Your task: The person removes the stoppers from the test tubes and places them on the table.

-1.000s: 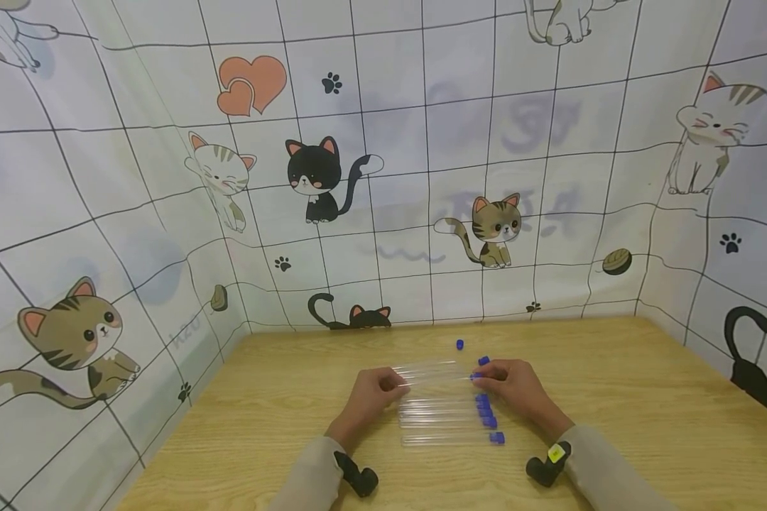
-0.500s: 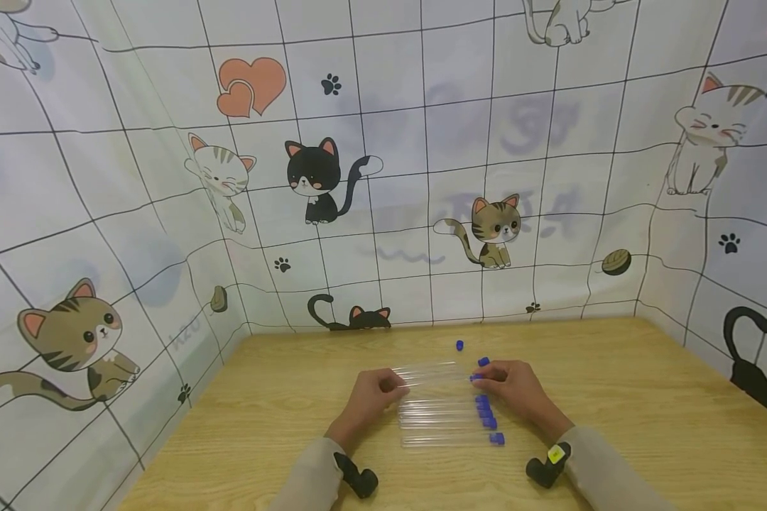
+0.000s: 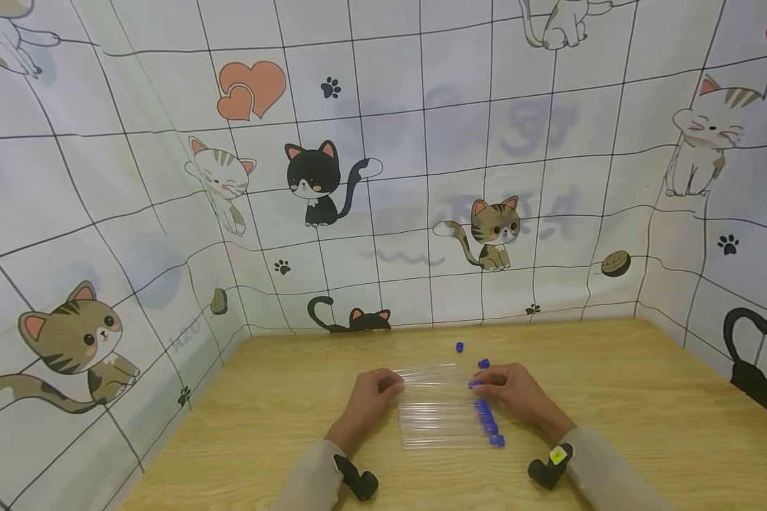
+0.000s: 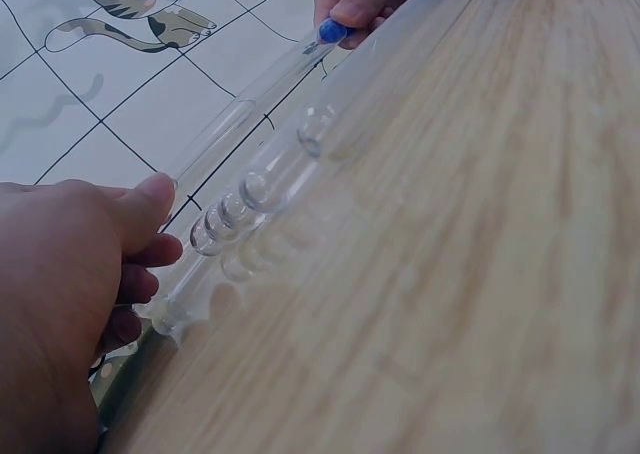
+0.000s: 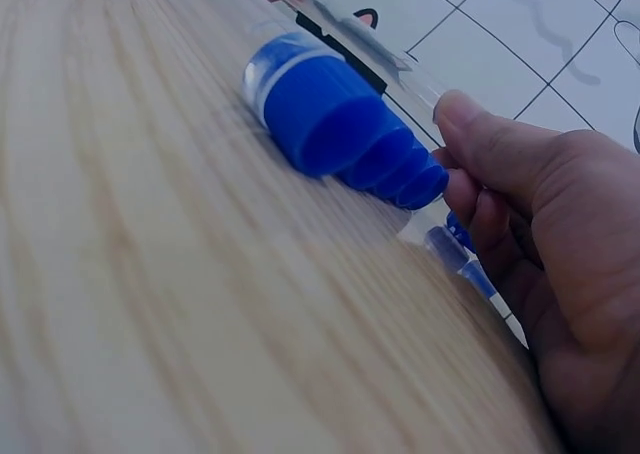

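Observation:
My left hand (image 3: pixel 369 401) pinches the rounded end of a clear test tube (image 4: pixel 245 114) between thumb and fingers. At the tube's other end my right hand (image 3: pixel 518 390) pinches its blue cap (image 4: pixel 333 31). The tube lies crosswise between both hands, close over the table. Nearer to me, a row of capped clear test tubes (image 3: pixel 437 426) lies side by side, their blue caps (image 5: pixel 320 114) pointing right. The right fingers are close beside these caps in the right wrist view. Behind the held tube lie more clear tubes (image 3: pixel 425 372), partly overlapped by the left fingers.
Two loose blue caps lie toward the back of the wooden table (image 3: pixel 281 440): one farther off (image 3: pixel 459 347), another (image 3: pixel 483 363) just behind the right hand. A white cat-print cloth (image 3: pixel 396 142) hangs behind and along both sides.
The held cap has shifted slightly toward me, and the left fingertips have drawn slightly left. The capped tubes in the near row now lie closer together.

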A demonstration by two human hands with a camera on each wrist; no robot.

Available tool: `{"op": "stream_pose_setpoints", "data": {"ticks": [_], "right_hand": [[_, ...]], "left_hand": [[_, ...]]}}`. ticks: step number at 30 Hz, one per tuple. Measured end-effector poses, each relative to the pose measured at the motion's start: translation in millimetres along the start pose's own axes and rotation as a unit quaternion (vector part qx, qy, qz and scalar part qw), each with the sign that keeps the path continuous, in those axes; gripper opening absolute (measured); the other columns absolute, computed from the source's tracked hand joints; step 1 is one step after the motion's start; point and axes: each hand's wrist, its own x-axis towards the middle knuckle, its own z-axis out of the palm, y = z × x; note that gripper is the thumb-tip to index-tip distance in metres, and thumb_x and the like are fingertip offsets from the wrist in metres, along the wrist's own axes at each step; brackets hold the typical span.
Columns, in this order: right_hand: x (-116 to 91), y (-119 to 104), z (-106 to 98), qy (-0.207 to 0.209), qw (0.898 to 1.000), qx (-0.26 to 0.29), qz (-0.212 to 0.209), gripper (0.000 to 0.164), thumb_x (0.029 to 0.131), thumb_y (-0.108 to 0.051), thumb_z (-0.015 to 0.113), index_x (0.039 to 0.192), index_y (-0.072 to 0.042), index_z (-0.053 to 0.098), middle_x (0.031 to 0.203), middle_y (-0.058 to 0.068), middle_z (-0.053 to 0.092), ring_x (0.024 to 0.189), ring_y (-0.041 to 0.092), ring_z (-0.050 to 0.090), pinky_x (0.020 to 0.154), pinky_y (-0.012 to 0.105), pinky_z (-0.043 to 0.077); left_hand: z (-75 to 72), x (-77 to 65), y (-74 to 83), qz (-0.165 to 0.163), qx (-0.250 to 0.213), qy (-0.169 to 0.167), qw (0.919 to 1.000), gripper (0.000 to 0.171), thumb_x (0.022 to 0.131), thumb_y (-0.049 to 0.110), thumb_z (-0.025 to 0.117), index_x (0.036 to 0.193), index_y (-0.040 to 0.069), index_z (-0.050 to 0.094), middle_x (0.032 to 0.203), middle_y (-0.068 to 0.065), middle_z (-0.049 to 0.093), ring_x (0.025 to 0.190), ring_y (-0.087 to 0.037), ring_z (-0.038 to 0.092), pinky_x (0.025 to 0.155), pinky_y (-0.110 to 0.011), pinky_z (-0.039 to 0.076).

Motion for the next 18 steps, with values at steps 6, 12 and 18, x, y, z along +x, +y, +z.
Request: {"op": "stream_pose_setpoints", "data": {"ticks": [6,12,18], "right_hand": [[0.1,5.7,-3.0,-0.021,0.999,0.003,-0.026,0.016,0.084,-0.031,0.073,0.095,-0.02,0.073,0.105,-0.002,0.069,0.105,0.022,0.061,0.087,0.038,0.048],[-0.7,4.6,-5.4,-0.038,0.999,0.015,-0.033,0.018,0.084,-0.032,0.073,0.096,-0.019,0.073,0.103,-0.002,0.068,0.105,0.022,0.06,0.088,0.041,0.045],[-2.2,2.2,-4.7,-0.032,0.999,0.015,-0.028,0.018,0.084,-0.031,0.073,0.096,-0.018,0.073,0.103,-0.001,0.068,0.104,0.022,0.061,0.088,0.041,0.045]], "left_hand": [[-0.3,-0.6,2.2,-0.008,0.001,0.001,1.0,0.007,0.09,0.011,0.066,0.094,0.007,0.071,0.086,0.006,0.066,0.078,-0.009,0.057,0.074,-0.027,0.047],[-0.4,-0.8,2.4,-0.009,0.004,-0.005,0.9999,0.007,0.09,0.011,0.066,0.094,0.007,0.071,0.087,0.006,0.066,0.08,-0.009,0.057,0.075,-0.028,0.047],[0.7,-1.2,0.8,-0.002,0.005,-0.011,0.9999,0.006,0.09,0.011,0.066,0.093,0.007,0.071,0.086,0.003,0.066,0.077,-0.009,0.055,0.072,-0.027,0.046]]}}
